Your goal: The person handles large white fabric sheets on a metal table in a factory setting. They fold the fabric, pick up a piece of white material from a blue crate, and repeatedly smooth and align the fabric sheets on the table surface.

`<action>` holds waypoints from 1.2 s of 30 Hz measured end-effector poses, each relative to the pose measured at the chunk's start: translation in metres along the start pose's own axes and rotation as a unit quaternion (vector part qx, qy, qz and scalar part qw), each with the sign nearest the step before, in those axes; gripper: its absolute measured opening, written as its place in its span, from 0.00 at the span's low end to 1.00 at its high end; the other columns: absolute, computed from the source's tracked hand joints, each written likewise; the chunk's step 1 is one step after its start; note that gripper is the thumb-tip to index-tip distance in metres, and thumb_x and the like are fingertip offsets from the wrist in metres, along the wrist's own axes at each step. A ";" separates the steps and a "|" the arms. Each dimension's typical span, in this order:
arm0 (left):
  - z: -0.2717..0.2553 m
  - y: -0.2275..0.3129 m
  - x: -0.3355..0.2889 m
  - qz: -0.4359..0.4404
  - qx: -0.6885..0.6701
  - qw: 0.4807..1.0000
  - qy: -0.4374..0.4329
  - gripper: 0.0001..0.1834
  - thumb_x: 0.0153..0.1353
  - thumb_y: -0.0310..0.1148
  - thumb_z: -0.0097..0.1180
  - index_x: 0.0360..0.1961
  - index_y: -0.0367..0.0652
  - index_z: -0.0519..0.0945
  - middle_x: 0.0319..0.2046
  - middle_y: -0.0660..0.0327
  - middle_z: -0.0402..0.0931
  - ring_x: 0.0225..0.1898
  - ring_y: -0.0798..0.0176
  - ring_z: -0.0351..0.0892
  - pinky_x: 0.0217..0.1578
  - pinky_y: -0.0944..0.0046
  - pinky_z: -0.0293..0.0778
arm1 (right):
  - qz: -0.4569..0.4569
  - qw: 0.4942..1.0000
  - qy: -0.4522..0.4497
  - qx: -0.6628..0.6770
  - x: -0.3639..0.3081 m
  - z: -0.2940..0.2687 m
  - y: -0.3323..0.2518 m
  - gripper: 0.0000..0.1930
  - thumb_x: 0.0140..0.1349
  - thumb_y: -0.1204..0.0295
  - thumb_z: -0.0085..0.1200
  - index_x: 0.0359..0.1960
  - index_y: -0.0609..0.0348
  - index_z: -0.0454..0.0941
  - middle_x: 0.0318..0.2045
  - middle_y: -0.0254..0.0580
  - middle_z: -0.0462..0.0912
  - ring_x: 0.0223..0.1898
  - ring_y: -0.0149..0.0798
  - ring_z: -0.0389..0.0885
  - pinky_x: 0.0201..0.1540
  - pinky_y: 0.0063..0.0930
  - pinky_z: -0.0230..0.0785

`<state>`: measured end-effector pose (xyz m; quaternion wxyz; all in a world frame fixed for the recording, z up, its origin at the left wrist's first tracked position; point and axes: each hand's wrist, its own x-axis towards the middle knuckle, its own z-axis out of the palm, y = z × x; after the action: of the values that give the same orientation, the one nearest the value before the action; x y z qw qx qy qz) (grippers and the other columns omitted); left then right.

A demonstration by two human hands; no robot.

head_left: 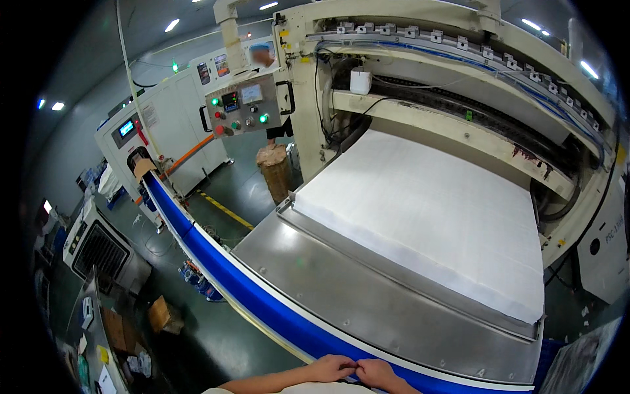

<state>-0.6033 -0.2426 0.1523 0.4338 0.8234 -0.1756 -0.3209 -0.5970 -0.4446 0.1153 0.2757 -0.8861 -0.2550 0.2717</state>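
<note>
My left hand (332, 368) and my right hand (377, 373) meet at the lower edge, over the near border of a blue conveyor belt (282, 326). Fingers on both hands are curled in, with the fingertips close together. What they hold, if anything, is too small or hidden to make out. Beyond the belt lies a bare steel table (315, 269). Farther back, a wide white sheet-like layer (426, 217) extends from under the frame of a large cream-coloured machine (420, 115) to the table's raised metal strip.
A control panel (243, 105) with lit buttons hangs left of the machine. At the belt's far end stands a white cabinet machine (164, 125); behind the panel is another person (264, 58). A brown wrapped bin (274, 172), an air cooler (105, 249) and a cardboard box (165, 315) occupy the floor.
</note>
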 end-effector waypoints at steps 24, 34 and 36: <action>-0.088 0.235 -0.023 0.524 -0.476 0.657 -0.259 0.10 0.66 0.32 0.49 0.35 0.35 0.74 0.32 0.56 0.74 0.30 0.60 0.73 0.30 0.64 0.70 | 0.420 0.581 0.573 0.398 -0.182 -0.226 0.322 0.39 0.59 0.70 0.48 0.70 0.46 0.43 0.28 0.38 0.74 0.24 0.35 0.75 0.24 0.30 0.69; -0.082 0.186 -0.077 0.499 -0.472 0.725 -0.049 0.11 0.67 0.37 0.45 0.33 0.39 0.68 0.29 0.58 0.68 0.28 0.61 0.66 0.29 0.61 0.64 | 0.473 0.505 0.641 0.331 -0.237 -0.194 0.361 0.13 0.62 0.69 0.41 0.48 0.47 0.69 0.13 0.36 0.64 0.10 0.36 0.65 0.07 0.28 0.57; -0.079 0.180 -0.064 0.505 -0.464 0.725 -0.066 0.11 0.67 0.37 0.46 0.33 0.39 0.68 0.29 0.58 0.68 0.28 0.61 0.66 0.29 0.61 0.64 | 0.439 0.559 0.607 0.356 -0.227 -0.202 0.363 0.20 0.61 0.71 0.39 0.55 0.41 0.63 0.13 0.38 0.65 0.09 0.36 0.66 0.07 0.27 0.55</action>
<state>-0.5982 -0.2596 0.3585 0.8468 0.2862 -0.4229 -0.1492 -0.5251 -0.9128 0.1063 0.5050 -0.6740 0.5102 -0.1744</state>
